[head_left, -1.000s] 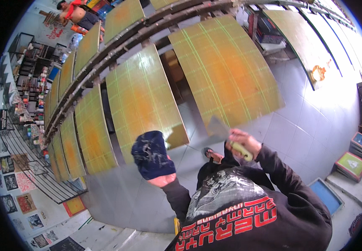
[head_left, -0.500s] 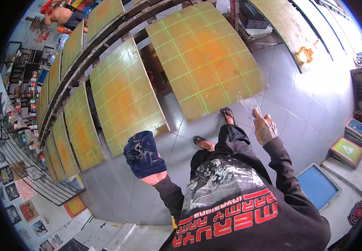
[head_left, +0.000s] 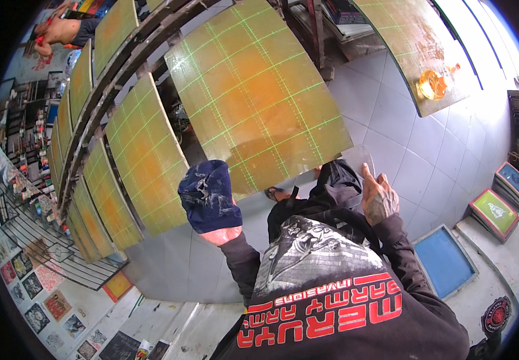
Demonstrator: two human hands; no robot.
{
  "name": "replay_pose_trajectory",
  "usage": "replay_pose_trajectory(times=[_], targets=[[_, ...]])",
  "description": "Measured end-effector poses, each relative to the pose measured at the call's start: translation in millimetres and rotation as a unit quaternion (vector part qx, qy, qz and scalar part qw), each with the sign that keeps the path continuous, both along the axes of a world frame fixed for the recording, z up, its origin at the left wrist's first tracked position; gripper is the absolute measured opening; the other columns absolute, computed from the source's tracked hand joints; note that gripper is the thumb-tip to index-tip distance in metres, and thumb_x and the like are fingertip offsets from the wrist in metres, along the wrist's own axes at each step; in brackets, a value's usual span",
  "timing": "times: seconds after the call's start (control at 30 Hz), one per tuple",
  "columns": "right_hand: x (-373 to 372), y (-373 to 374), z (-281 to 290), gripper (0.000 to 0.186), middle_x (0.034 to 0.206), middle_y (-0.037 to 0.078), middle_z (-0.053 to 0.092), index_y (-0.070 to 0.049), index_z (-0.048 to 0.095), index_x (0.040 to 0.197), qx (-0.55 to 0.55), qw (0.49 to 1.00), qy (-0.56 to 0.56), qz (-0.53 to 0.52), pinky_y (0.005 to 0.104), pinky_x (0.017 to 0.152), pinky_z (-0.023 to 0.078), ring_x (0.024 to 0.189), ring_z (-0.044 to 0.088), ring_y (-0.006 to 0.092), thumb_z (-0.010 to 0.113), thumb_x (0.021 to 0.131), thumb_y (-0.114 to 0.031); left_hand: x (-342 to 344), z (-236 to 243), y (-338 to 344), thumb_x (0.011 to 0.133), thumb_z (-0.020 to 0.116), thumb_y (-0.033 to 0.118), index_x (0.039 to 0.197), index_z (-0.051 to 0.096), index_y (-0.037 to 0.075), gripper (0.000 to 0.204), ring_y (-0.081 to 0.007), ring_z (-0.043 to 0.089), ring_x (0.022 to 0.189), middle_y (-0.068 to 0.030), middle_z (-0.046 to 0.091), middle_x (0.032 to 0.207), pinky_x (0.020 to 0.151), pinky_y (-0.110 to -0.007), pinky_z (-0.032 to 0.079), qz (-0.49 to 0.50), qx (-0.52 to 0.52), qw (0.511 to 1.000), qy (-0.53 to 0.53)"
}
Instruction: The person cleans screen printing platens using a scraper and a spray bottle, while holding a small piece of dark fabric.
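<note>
My left hand (head_left: 223, 234) is inside a navy blue cloth (head_left: 209, 195) with whitish smears, which hides its fingers. The cloth appears over the near left corner of a large board (head_left: 259, 96), yellow-green with orange patches and bright green grid lines. My right hand (head_left: 380, 201) is at that board's near right corner, pinching a thin, translucent flat piece (head_left: 360, 158) with the index finger stretched along it. The piece appears apart from the board's edge or just at it; I cannot tell if they touch.
More grid-marked boards (head_left: 142, 150) line a dark rail (head_left: 115, 81) on the left. At the upper right, an amber container (head_left: 433, 85) stands on another board (head_left: 400, 42). Framed screens (head_left: 445, 264) lie at the right. A bare-chested person (head_left: 61, 31) is at the far upper left.
My view has shifted closer to the large board, which now sits further left in the picture and covers most of my feet. Both hands keep the cloth and the translucent piece.
</note>
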State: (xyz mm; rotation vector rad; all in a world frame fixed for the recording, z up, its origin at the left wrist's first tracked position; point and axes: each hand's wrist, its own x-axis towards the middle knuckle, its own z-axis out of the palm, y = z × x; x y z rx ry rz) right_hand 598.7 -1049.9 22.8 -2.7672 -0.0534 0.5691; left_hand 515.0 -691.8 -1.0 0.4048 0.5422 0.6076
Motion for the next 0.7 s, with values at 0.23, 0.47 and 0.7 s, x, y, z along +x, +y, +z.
replay_pose_trajectory(times=[0.23,0.47,0.7], targets=[[31,9,-12,0.054,0.09,0.02,0.056,-0.013,0.046,0.141,0.023,0.999,0.007,0.044,0.0479,0.065,0.051,0.071,0.063,0.0384,0.053,0.088,-0.008,12,-1,-4,0.101,0.037,0.03,0.138,0.048,0.006,0.046,-0.0351,0.047,0.131,-0.0168,0.046,0.145,0.109,-0.05,0.038,-0.056,0.002,0.997,-0.054],[132,58,-44,0.057,0.093,0.024,0.06,-0.009,0.045,0.141,0.03,0.988,-0.041,0.148,0.0479,0.069,0.054,0.075,0.066,0.0397,0.051,0.084,-0.008,13,-9,-10,0.099,0.042,0.036,0.132,0.055,0.01,0.044,-0.0321,0.055,0.121,-0.011,0.055,0.136,0.1,-0.051,0.045,0.056,0.024,0.997,0.039],[271,138,-83,0.05,0.096,0.025,0.066,-0.017,0.05,0.137,0.026,0.975,-0.1,0.197,0.0493,0.075,0.055,0.089,0.067,0.0412,0.045,0.088,-0.011,-12,7,-26,0.098,0.043,0.037,0.127,0.058,0.011,0.041,-0.0272,0.058,0.116,-0.0082,0.06,0.13,0.096,-0.047,0.047,0.111,0.32,0.909,0.244]])
